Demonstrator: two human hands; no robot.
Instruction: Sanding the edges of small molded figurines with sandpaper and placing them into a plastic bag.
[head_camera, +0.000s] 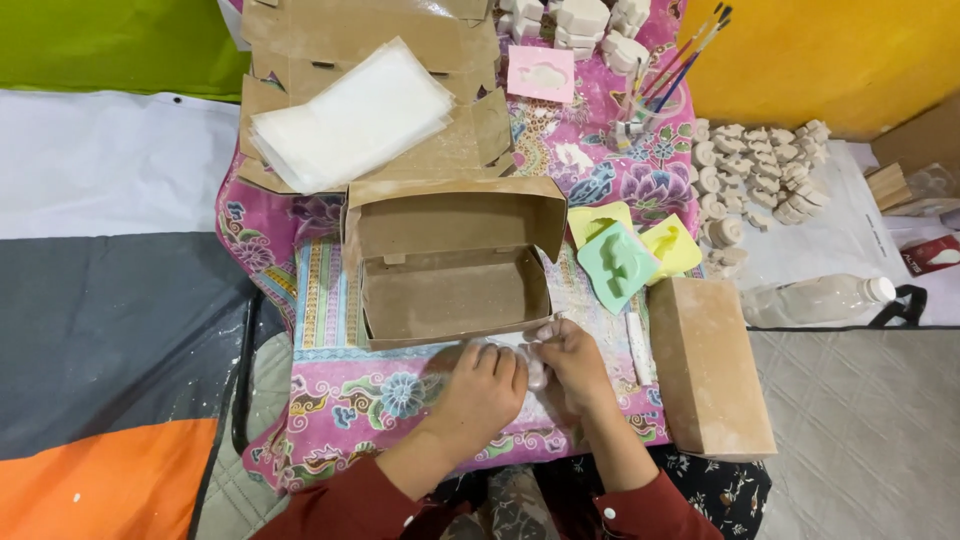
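Note:
My left hand and my right hand meet just in front of an open brown cardboard box. Both press on a small pale object wrapped in clear plastic, which lies on the pink patterned cloth. My fingers hide most of the object. The box stands empty with its lid flap folded back.
A closed brown box lies at the right. Green, yellow and pink moulds sit behind it. White plaster figures, a cup of paintbrushes, a plastic bottle and flat cardboard with clear bags lie further back.

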